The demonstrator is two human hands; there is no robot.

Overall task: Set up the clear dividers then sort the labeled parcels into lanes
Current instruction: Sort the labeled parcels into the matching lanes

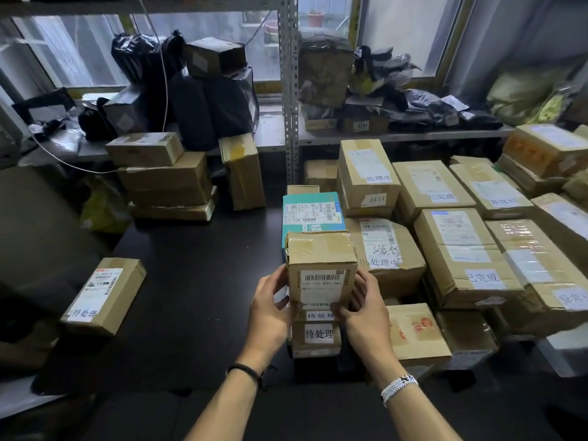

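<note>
Gripping the small parcel [321, 268] in my left hand [270, 310] and right hand [366, 310], fingers clamped on its sides; stiff, probably light.

Your tan box [321, 249] carries a white, black-barred label [321, 286]; just beyond sits a teal box [310, 211]; your table [197, 281] is black.

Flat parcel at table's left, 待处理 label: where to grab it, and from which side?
Likely from above. Pinch the flat parcel across its two long side walls near mid-length. It lies label up, nothing touches those sides, and that is its narrower span. Left hand and right hand hold the upright parcel.
</note>
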